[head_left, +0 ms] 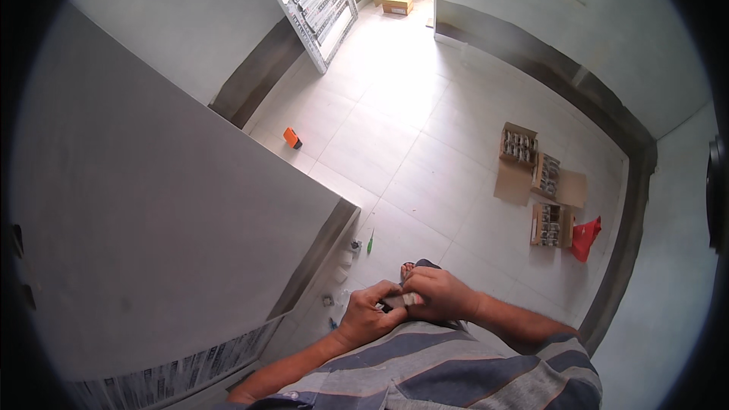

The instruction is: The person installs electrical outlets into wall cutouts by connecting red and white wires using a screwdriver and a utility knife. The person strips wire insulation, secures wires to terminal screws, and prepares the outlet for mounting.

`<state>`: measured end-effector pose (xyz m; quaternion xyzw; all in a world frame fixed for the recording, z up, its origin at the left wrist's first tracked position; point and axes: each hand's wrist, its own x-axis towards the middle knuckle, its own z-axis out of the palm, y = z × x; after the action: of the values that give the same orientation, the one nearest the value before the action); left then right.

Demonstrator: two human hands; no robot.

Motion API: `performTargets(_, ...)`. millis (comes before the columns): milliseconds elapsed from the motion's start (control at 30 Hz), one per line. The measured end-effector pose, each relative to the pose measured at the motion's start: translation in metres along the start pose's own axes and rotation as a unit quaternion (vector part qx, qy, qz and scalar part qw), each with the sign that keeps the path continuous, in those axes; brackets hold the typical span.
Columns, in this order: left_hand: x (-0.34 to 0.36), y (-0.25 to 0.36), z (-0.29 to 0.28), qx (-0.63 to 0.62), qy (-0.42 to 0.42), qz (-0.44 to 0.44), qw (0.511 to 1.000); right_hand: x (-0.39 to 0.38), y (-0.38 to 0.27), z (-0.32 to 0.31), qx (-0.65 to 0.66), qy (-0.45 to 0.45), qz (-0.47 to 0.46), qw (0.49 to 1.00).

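3 boxes (512, 184) sit on the floor (395, 153) ahead-right of the hands (442, 294), a bag (585, 240) beside the nearest; a screwdriver (370, 245) lies ahead-left.

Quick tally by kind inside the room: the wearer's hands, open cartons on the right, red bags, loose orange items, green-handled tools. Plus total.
Hands (left hand, right hand): 2
Open cartons: 3
Red bag: 1
Orange item: 1
Green-handled tool: 1
Total: 8
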<state>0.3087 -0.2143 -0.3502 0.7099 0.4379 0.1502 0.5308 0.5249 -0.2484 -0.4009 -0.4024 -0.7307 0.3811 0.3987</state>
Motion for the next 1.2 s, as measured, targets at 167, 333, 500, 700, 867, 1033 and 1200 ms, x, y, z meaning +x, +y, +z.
performTargets(167, 0.006, -0.016, 0.002, -0.029, 0.030, 0.082, 0.996, -0.016, 0.007, -0.016, 0.298, -0.021, 0.238, 0.924)
performTargets(333, 0.013, -0.001, -0.002, 0.035, 0.026, 0.122, 0.992, -0.021, 0.005, -0.005, 0.281, -0.064, 0.255, 0.923)
performTargets(500, 0.017, 0.014, -0.003, 0.035, -0.019, 0.057, 0.998, -0.020, 0.002, 0.000, 0.246, -0.023, 0.339, 0.908)
performTargets(700, 0.021, 0.022, -0.003, 0.142, -0.031, 0.140, 0.979, -0.005, -0.012, -0.014, 0.171, -0.023, 0.322, 0.931)
performTargets(867, 0.028, 0.033, -0.008, 0.172, -0.092, 0.109, 0.975, -0.002, -0.011, -0.017, 0.105, -0.073, 0.298, 0.946)
performTargets(1033, 0.040, 0.038, -0.010, 0.056, -0.140, -0.058, 0.987, 0.008, -0.016, -0.033, 0.162, -0.156, 0.372, 0.901)
performTargets(1200, 0.038, 0.015, -0.005, -0.141, -0.149, -0.161, 0.965, -0.010, 0.002, -0.034, 0.365, -0.118, 0.381, 0.841)
